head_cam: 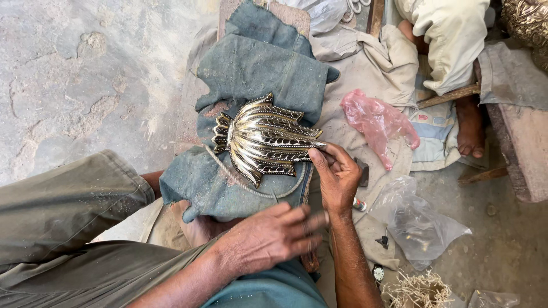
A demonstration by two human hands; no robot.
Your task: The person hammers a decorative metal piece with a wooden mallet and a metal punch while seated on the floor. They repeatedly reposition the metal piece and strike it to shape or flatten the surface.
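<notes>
A worn blue-grey denim cloth (251, 68) is lying draped over a raised support, spreading from the top of the view down toward the person's lap. Resting on its middle is a shiny fan-shaped metal ornament (262, 140), the thing in hand: polished silver-and-brass ribs are curving out like feathers or petals from a scalloped base on the left, with dark pierced patterning running along each rib and reflecting the light. A thin pale cord (251, 188) is looping on the cloth just under it.

The right hand (337, 177) is pinching the ornament's right tip between thumb and fingertips, steadying it against the cloth. The left hand (268, 236) is resting nearer the body, fingers loosely curled and flat on the cloth's lower edge, grasping nothing that shows.

To the right, a crumpled pink plastic bag (377, 120) is lying on beige fabric, and a clear plastic bag (416, 225) is sitting on the ground below it.
</notes>
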